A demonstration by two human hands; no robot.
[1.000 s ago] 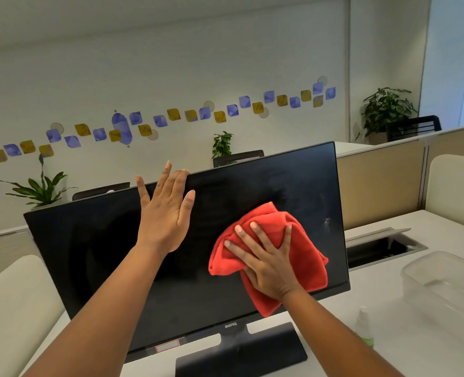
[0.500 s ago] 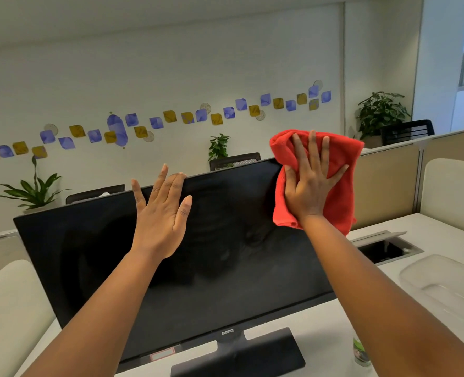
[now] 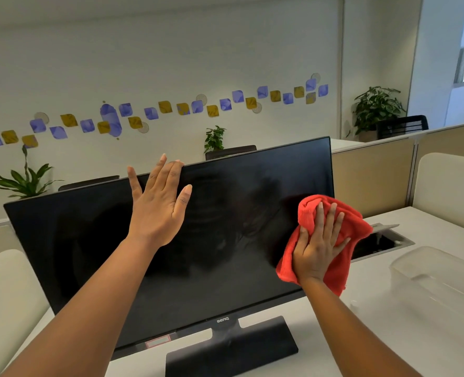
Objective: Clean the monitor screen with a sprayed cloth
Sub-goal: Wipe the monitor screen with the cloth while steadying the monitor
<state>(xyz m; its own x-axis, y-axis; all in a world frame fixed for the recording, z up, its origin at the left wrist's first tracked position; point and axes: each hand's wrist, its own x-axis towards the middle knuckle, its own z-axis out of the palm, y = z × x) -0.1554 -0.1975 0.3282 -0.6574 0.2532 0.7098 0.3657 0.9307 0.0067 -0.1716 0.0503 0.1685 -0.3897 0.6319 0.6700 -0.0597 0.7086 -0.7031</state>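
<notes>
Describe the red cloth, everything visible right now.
The red cloth looks like soft microfiber, bunched and folded rather than spread flat, with creased, ragged-looking edges. It sits at the right edge of the monitor screen, about mid-height, partly overhanging past the bezel. The right hand presses it flat against the screen, fingers straight and spread, pointing up. The cloth's lower corner hangs below the wrist. Whether it is damp cannot be told.

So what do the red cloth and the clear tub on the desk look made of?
Red cloth: soft, matte, nappy fabric, likely microfibre, bunched in folds under the right hand. Clear tub: translucent, slightly cloudy plastic by its look, rounded rim.
</notes>
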